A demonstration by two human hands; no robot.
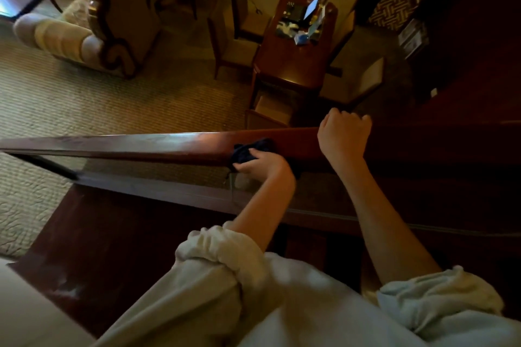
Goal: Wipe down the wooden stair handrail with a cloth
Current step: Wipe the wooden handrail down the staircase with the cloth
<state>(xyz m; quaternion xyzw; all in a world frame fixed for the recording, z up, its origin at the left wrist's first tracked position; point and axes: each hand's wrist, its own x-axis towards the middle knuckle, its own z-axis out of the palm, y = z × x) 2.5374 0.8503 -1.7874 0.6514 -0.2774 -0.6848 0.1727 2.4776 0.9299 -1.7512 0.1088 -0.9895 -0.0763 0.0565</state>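
Note:
The dark wooden handrail (127, 145) runs across the middle of the head view from left to right. My left hand (263, 165) grips a bunched dark blue cloth (248, 151) against the rail's near side, just right of centre. My right hand (345, 135) is curled over the top of the rail a little further right, fingers wrapped over its far edge. Both sleeves are rolled up to the elbow.
Below the rail a glass panel (155, 170) sits in a wooden frame. Beyond lies a carpeted room with an ornate armchair (93, 17), a cluttered wooden desk (296, 45) and a chair (234, 36). A dark wooden ledge (98, 248) lies near me.

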